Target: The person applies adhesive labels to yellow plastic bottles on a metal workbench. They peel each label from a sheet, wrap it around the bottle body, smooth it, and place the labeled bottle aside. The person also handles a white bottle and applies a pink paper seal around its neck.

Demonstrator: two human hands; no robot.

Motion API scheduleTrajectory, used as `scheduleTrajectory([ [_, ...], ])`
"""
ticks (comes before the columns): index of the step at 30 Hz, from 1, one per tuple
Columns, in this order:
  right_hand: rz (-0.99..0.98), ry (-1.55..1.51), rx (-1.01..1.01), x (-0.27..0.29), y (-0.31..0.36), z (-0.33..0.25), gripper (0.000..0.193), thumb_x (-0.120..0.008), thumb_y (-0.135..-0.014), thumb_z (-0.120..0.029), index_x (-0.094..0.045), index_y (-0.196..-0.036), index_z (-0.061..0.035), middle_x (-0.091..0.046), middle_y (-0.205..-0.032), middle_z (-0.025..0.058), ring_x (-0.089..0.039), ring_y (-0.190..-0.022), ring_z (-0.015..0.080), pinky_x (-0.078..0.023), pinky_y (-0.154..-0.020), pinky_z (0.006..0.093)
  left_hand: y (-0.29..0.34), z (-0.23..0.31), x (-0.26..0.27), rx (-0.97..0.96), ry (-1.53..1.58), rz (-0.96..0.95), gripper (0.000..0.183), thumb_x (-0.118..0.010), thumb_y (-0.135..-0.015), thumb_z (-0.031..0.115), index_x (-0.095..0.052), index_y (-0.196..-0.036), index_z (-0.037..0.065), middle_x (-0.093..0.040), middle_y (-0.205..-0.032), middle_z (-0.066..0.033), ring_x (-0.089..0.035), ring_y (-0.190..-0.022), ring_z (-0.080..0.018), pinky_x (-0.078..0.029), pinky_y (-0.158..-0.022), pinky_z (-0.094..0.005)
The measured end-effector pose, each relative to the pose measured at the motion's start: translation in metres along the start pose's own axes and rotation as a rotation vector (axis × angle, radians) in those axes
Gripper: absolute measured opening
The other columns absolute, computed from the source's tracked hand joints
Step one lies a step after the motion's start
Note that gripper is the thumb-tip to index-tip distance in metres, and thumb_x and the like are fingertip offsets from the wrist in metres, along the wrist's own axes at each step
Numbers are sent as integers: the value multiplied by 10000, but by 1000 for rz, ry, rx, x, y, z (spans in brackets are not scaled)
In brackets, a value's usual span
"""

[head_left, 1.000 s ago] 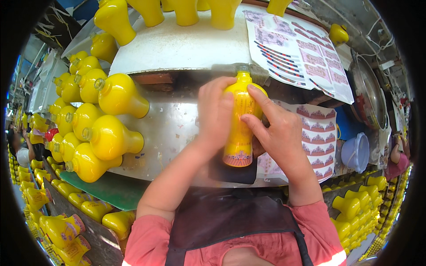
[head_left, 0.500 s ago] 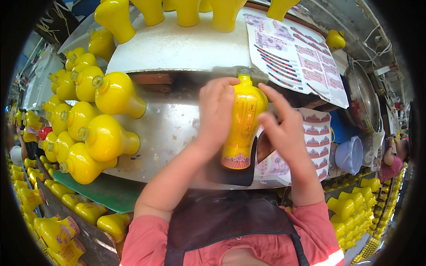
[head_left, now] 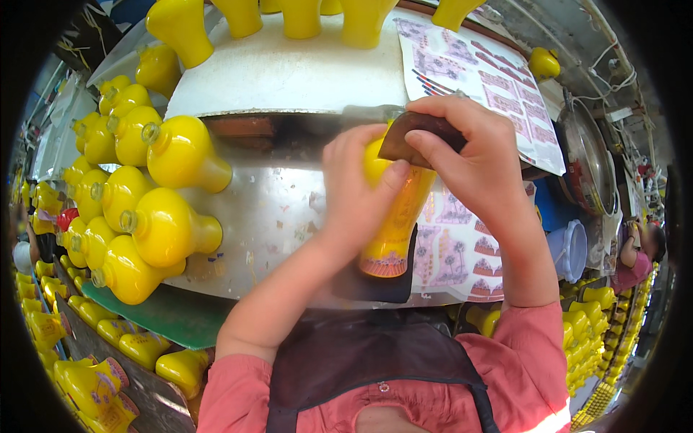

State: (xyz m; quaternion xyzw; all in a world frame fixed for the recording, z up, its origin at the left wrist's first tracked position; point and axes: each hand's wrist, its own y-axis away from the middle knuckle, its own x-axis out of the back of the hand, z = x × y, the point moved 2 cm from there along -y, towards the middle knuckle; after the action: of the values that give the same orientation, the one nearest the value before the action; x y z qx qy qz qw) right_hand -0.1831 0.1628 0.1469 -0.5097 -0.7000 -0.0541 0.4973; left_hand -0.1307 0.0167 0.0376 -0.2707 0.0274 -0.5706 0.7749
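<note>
A glossy yellow bottle (head_left: 390,242) lies on the worktable with its neck pointing away from me and a patterned purple-pink band at its base. My left hand (head_left: 352,191) grips its left side, thumb across the front. In my right hand (head_left: 485,155) is a flat dark brown scraper (head_left: 427,136), pinched between thumb and fingers. The scraper rests at the bottle's shoulder and hides its upper right part. Part of a dark cloth (head_left: 393,294) shows beneath the bottle's base.
Several plain yellow bottles (head_left: 180,153) lie grouped on the left; more stand along a white board (head_left: 289,83) at the back. Printed decal sheets (head_left: 514,108) lie at right, another sheet (head_left: 451,256) nearer. A pale blue bucket (head_left: 570,251) and a person (head_left: 637,260) are farther right.
My right hand, holding the brown scraper lower beside the bottle before, has brought it up and left onto the bottle's shoulder. My left thumb has moved across the bottle's front.
</note>
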Motion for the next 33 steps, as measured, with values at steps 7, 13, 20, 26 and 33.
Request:
scheduleTrajectory([
  [7,5,419,301,5,20,-13,250,-760,-808,-33,-758,-1047,-106,-724,-893,97,-704,-780,273,-555,-688,342,-3,-15,7,217,359,-143,309,-530,-1052,176,-585,-1315,22,-606,-1271,-77,-565,-1159,-154,-440,-1050,-310],
  [13,-109,182,619,-8,77,-17,325,-771,-693,-84,-786,-1017,-106,-694,-990,79,-712,-928,264,-602,-754,385,-6,-8,13,421,755,-114,277,-526,-1070,143,-616,-1295,9,-661,-1216,-64,-617,-1104,-125,-480,-1011,-286],
  [20,-312,104,750,-35,88,-56,137,-717,-676,-101,-676,-796,-50,-557,-757,66,-646,-784,253,-553,-681,370,-9,0,16,405,768,-98,320,-524,-1065,232,-643,-1265,12,-662,-1218,-93,-600,-1143,-181,-449,-1044,-334],
  [26,-20,169,591,-23,99,-36,213,-751,-736,-106,-717,-942,-67,-652,-867,79,-699,-823,259,-579,-708,362,-12,-5,8,145,143,-111,444,-705,-918,382,-671,-1225,63,-623,-1216,-159,-533,-1189,-340,-416,-1056,-427],
  [33,5,194,277,-8,97,-10,276,-783,-759,-47,-736,-1025,-100,-743,-920,80,-722,-803,218,-561,-680,332,-6,-18,-1,132,172,-96,336,-579,-1044,267,-594,-1288,37,-610,-1224,-65,-618,-1063,-139,-514,-929,-281],
])
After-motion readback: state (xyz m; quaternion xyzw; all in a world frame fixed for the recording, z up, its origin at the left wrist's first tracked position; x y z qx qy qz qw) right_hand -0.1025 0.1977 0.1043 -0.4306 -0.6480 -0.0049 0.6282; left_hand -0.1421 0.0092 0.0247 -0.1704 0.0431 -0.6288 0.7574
